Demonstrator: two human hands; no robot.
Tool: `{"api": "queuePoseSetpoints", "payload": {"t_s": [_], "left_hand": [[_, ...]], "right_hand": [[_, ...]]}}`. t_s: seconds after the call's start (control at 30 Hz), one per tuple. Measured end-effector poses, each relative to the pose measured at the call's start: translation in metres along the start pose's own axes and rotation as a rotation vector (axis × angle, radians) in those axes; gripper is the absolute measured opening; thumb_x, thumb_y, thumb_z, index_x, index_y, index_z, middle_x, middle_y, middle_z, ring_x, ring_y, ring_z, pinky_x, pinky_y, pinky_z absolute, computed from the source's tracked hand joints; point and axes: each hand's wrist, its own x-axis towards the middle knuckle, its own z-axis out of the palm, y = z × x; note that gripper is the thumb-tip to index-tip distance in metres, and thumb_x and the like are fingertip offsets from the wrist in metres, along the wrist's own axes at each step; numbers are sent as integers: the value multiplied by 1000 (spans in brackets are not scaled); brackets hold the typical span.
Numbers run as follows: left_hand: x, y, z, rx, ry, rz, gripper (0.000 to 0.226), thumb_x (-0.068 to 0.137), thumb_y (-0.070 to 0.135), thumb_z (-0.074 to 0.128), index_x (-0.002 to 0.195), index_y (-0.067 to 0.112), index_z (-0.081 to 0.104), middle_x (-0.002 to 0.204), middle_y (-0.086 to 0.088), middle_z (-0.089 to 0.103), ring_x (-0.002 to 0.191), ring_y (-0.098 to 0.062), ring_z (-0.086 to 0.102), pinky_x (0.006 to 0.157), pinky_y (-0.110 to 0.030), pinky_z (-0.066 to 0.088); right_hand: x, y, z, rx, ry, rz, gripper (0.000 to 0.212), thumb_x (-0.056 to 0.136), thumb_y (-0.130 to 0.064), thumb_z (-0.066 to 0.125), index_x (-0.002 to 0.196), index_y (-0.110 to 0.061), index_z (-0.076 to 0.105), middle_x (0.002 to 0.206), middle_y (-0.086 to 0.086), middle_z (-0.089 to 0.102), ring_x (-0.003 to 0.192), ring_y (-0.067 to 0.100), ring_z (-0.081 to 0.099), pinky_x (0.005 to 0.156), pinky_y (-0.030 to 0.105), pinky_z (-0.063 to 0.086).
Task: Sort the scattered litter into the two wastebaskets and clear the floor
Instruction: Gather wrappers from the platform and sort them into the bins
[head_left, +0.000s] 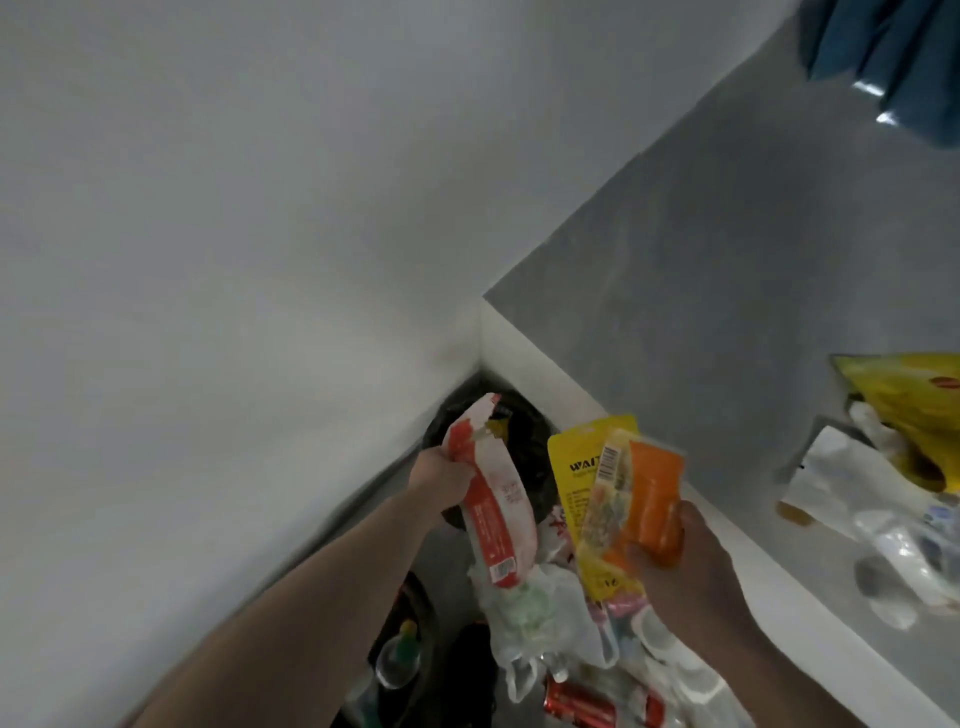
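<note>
A glossy red and white plastic wrapper (488, 499), shiny yellow and orange foil-like packets (618, 499), thin crinkled translucent plastic bags (535, 618), a matt grey floor (727, 270) and smooth white walls (208, 234).

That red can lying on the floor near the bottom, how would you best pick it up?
Probably round its middle, from above. The red can lies on its side, its curved wall facing up; white plastic bags crowd its ends. Both hands are full now: left hand, right hand.
</note>
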Motion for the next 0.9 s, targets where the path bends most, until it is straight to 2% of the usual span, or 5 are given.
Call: {"api": "queuePoseSetpoints", "payload": {"t_s": [0.23, 0.43, 0.53, 0.73, 0.9], "left_hand": [[58, -42, 21, -22, 19, -132, 17, 98, 15, 59, 82, 16, 54, 85, -4, 63, 82, -21, 66, 80, -36, 60], [87, -18, 10, -118, -9, -72, 23, 89, 19, 71, 111, 12, 66, 110, -10, 71, 99, -27, 69, 93, -43, 59], [100, -11, 8, 92, -25, -53, 50, 82, 30, 81, 124, 12, 62, 113, -8, 69, 99, -28, 69, 84, -38, 61], [93, -42, 1, 467, -79, 21, 34, 80, 22, 64, 110, 7, 60, 97, -4, 66, 84, -19, 65, 70, -35, 57], [73, -53, -14, 515, -26, 192, 55, 90, 19, 60, 144, 25, 50, 139, 0, 57, 121, -22, 59, 95, -33, 52]], "right_hand": [[28, 44, 43, -38, -21, 57, 25, 87, -18, 76, 99, -27, 57, 91, -8, 70, 69, 0, 66, 48, 10, 46], [38, 48, 50, -50, -28, 77, 32, 90, -15, 73, 111, -30, 54, 96, -15, 65, 77, -4, 61, 50, 9, 42], [50, 42, 53, -52, -34, 70, 30, 89, -14, 73, 110, -26, 55, 96, -13, 67, 78, -1, 62, 52, 10, 43], [75, 26, 70, -15, -85, 3, 31, 93, -12, 69, 112, -29, 52, 98, -16, 64, 84, -1, 64, 50, 8, 48], [111, 28, 98, -136, -36, 11, 34, 88, -31, 70, 113, -44, 51, 86, -18, 63, 74, -2, 62, 61, 14, 51]]}}
